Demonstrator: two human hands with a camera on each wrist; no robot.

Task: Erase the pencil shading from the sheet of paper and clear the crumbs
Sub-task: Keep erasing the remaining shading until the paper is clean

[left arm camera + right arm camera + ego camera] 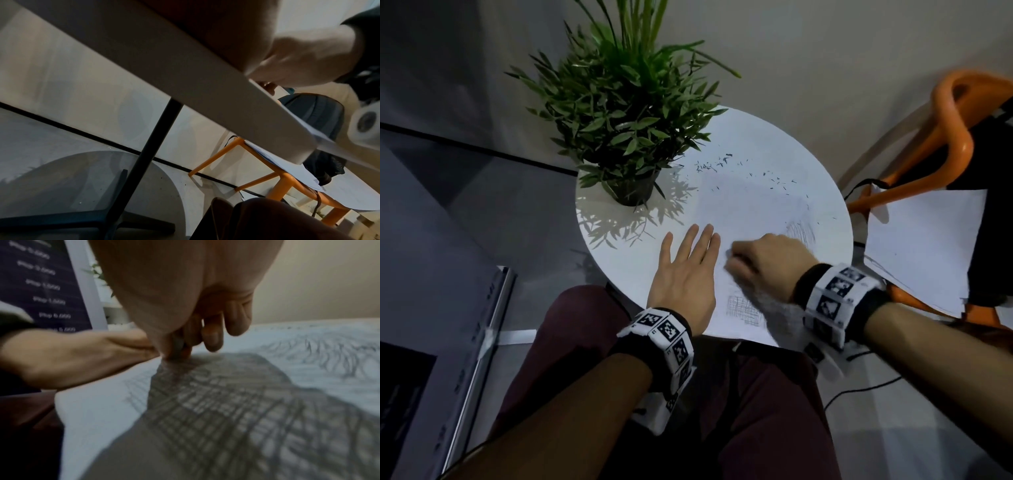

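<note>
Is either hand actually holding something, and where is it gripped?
The right hand pinches a small eraser by its upper part, its lower end on the paper. The left hand holds nothing; it lies flat on the paper.

A: Which colours mark the worktop and the sheet of paper?

B: Both white; the sheet carries grey pencil shading in a cross-hatched grid, a second patch of grey strokes, and dark crumbs scattered as specks.

A: And around them?

B: A green-leaved plant in a dark pot; an orange chair; maroon trousers; wristbands black with white panels of black-and-white square codes.
</note>
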